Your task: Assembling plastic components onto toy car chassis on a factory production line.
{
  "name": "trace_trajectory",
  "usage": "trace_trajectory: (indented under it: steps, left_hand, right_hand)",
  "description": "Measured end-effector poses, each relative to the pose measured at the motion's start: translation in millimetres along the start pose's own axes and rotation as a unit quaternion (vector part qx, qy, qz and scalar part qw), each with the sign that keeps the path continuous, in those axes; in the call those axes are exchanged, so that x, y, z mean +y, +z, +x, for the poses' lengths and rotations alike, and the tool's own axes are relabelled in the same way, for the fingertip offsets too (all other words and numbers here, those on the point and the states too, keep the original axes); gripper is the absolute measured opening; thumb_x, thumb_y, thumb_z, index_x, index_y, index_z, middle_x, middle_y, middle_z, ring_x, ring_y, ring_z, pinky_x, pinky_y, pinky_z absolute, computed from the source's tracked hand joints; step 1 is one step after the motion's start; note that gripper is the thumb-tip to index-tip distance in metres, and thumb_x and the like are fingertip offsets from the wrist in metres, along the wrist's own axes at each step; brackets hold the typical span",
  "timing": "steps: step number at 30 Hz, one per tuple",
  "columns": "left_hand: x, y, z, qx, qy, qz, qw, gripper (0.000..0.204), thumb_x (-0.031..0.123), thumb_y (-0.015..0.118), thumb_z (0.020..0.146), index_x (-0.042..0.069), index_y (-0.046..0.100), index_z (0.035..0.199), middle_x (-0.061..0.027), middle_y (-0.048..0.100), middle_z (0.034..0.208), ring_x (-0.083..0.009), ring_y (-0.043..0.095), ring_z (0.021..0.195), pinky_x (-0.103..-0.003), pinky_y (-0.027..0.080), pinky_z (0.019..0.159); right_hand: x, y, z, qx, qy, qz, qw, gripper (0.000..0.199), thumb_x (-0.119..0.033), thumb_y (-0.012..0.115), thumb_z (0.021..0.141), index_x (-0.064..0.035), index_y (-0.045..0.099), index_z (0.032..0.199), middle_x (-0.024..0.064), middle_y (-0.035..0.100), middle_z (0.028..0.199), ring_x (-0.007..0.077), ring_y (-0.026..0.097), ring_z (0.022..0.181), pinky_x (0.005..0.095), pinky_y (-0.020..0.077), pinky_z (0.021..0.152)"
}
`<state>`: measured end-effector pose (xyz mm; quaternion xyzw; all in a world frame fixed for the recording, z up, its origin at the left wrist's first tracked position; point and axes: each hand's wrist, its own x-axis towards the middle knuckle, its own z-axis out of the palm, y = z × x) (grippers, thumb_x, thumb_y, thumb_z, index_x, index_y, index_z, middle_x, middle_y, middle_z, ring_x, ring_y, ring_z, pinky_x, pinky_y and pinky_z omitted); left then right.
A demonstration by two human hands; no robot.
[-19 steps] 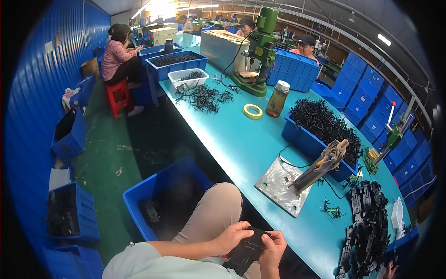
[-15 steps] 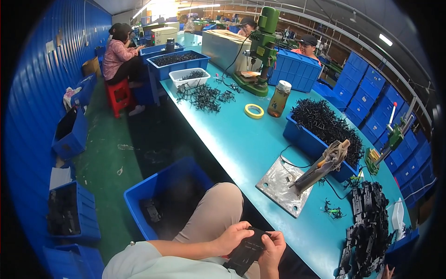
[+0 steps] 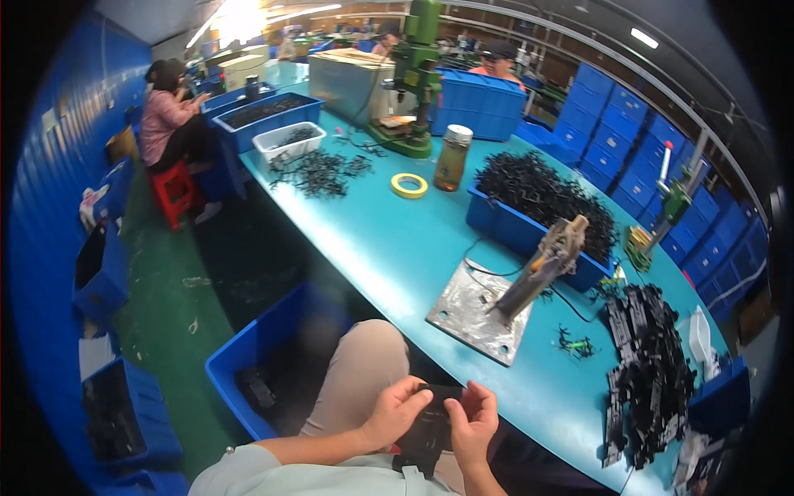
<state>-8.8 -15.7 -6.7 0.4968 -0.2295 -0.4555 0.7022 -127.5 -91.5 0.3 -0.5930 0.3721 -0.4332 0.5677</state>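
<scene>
A flat black plastic part (image 3: 425, 431) with small slots hangs over my lap between both hands. My left hand (image 3: 397, 411) is closed on its upper left side, thumb toward me and fingers bent at its edge. My right hand (image 3: 474, 420) grips the upper right side, thumb on the near face and curled fingers partly behind it. The lower end reaches down over my lap. On the table to the right lies a heap of similar long black plastic parts (image 3: 649, 372).
A metal base plate with a wrapped post (image 3: 475, 318) stands on the teal table (image 3: 347, 240). Behind it are a blue bin of small black pieces (image 3: 504, 217), a bottle (image 3: 452, 161), yellow tape (image 3: 409, 185) and a green drill press (image 3: 413, 91). A blue bin (image 3: 236, 355) sits by my knee.
The view has turned, so the table and its things sit further left. Both hands still hold the black part, slightly higher in the picture; the right fingers look a little more raised.
</scene>
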Motion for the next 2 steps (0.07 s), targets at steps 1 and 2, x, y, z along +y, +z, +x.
trace_trajectory:
  steps: [1, 2]
  left_hand:
    - [-5.2, -2.3, 3.1, -0.002, 0.017, -0.012, 1.0, 0.01, 0.011, 0.056, 0.094, 0.003, 0.056, 0.099, 0.0005, 0.059, 0.084, -0.0057, 0.054, 0.077, -0.021, 0.047, 0.068]
    - [-3.0, -2.2, 4.7, -0.002, 0.039, 0.003, 0.999, 0.011, 0.012, 0.056, 0.094, 0.003, 0.057, 0.101, 0.0001, 0.06, 0.085, -0.0052, 0.054, 0.077, -0.021, 0.047, 0.068]
  right_hand:
    - [5.0, -7.1, 2.8, -0.009, -0.125, -0.137, 0.983, 0.038, -0.001, 0.074, 0.078, -0.0036, 0.056, 0.111, 0.0048, 0.058, 0.098, 0.011, 0.056, 0.082, 0.0221, 0.0472, 0.075]
    - [-3.3, -11.7, 4.9, -0.038, -0.236, -0.239, 0.941, 0.043, -0.004, 0.074, 0.078, -0.006, 0.054, 0.116, 0.0093, 0.059, 0.101, 0.0203, 0.059, 0.085, 0.0258, 0.0487, 0.078]
